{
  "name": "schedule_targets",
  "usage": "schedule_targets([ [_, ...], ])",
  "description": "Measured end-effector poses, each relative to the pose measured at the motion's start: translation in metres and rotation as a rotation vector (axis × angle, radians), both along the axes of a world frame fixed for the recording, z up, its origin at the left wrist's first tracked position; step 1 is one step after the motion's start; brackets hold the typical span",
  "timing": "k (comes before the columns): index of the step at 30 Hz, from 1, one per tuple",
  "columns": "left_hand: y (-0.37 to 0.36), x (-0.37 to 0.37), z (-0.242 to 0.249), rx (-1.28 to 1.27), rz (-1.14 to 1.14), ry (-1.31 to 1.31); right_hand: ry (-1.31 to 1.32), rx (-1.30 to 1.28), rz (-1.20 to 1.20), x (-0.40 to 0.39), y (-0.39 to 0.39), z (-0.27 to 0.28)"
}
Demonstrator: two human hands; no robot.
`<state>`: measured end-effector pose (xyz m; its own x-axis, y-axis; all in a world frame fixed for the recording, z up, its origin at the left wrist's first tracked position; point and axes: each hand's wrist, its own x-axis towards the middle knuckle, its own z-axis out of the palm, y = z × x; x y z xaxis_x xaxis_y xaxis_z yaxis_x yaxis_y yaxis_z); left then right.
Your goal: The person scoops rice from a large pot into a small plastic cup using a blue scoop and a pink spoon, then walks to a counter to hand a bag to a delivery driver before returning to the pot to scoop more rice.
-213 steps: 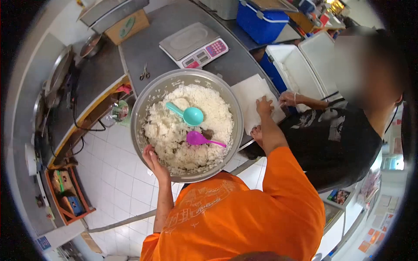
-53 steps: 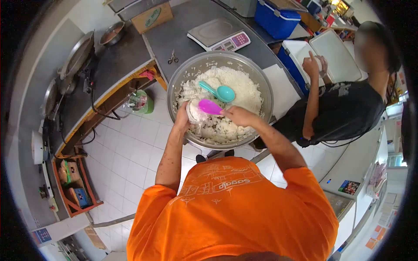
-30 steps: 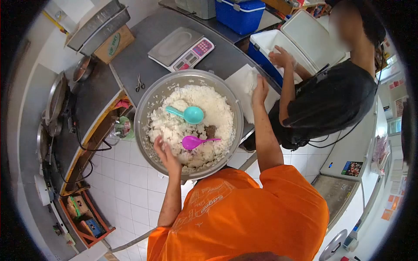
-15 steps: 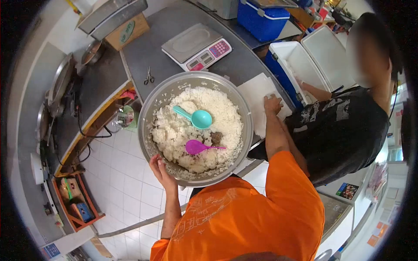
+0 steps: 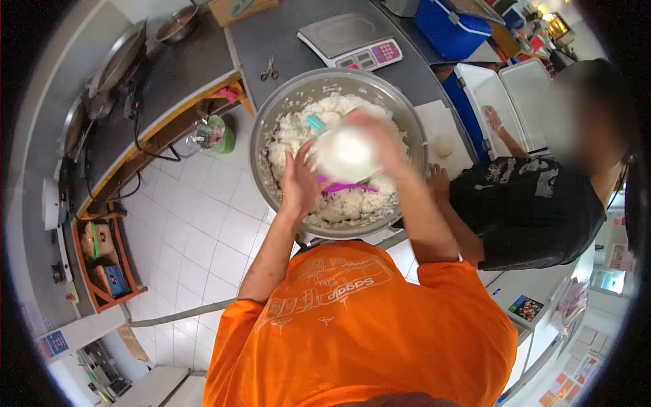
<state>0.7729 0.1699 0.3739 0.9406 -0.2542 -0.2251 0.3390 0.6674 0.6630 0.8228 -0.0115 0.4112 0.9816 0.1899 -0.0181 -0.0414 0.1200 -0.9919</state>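
A large metal pot (image 5: 259,159) of white rice (image 5: 346,216) stands in front of me. Over it, my right hand (image 5: 383,139) holds a pale, round thing (image 5: 351,152), smeared by motion. My left hand (image 5: 300,180) is at the near left side of that thing, fingers apart, their tips overlapping its edge. Beneath the hands, a purple spoon (image 5: 352,187) lies on the rice. Only the handle end of the turquoise scoop (image 5: 314,122) shows, with its bowl hidden behind the pale thing.
A scale (image 5: 349,44) and scissors (image 5: 269,68) lie beyond the pot. At right, a person in black (image 5: 536,210) has one hand in an open cooler (image 5: 485,95) and the other by white sheets (image 5: 458,150) bearing a pale round piece. A green bin (image 5: 220,136) stands left.
My right hand has come from the white sheets to above the pot with a pale round thing. My left hand has left the rim and moved in over the rice. The view has shifted.
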Motion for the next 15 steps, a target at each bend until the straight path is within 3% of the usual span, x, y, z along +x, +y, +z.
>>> schedule_targets([
  [1, 0.003, 0.0, 0.005, -0.168, -0.043, 0.056, -0.265, -0.286, 0.131, -0.011, 0.033, -0.008],
  [2, 0.012, -0.002, 0.02, -0.382, -0.044, 0.207, -0.261, -0.291, 0.134, -0.014, 0.043, -0.01],
  [4, 0.045, -0.009, 0.01, -0.358, -0.062, 0.169, -0.709, -0.599, -0.229, -0.007, 0.057, -0.01],
  [6, 0.078, -0.015, 0.009, -0.336, -0.012, 0.185, -0.374, -0.756, -0.144, -0.001, 0.037, -0.012],
  [8, 0.112, -0.027, 0.005, -0.368, 0.058, 0.14, -0.072, -1.242, 0.18, 0.002, 0.015, -0.045],
  [10, 0.137, -0.036, -0.001, -0.37, 0.095, 0.125, -0.062, -1.634, 0.554, 0.0, -0.006, -0.104],
  [12, 0.154, -0.037, -0.007, -0.306, 0.205, 0.068, -0.11, -1.643, 0.569, -0.009, -0.016, -0.147],
  [15, 0.166, -0.038, -0.01, -0.331, 0.221, 0.078, -0.161, -1.632, 0.683, -0.006, -0.008, -0.143],
])
